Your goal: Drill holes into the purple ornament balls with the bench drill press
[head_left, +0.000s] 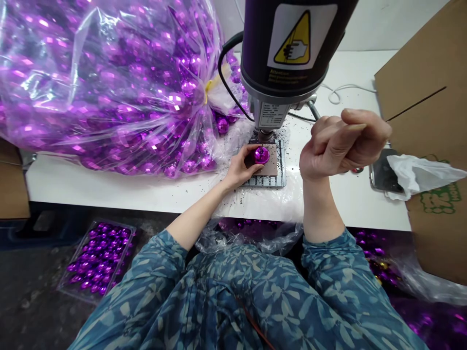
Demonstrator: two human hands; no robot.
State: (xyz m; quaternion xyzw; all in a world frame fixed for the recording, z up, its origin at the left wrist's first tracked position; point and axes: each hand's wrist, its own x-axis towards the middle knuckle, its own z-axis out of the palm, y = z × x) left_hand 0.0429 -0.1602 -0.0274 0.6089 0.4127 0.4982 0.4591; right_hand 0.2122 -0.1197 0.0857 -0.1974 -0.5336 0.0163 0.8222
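Directly below the drill (255,63), the left hand (241,169) holds the purple ball (261,155) in a pinching grip over brown board (270,168), presumably against spinning; right hand (339,146) raised, fingers curled, any hold unclear.

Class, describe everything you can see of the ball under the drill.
The ball is round, glossy and purple, perhaps metallic-coated plastic. It sits over a brown board, below the drill, held in the left hand between thumb and fingers. Whether the bit touches it is unclear.
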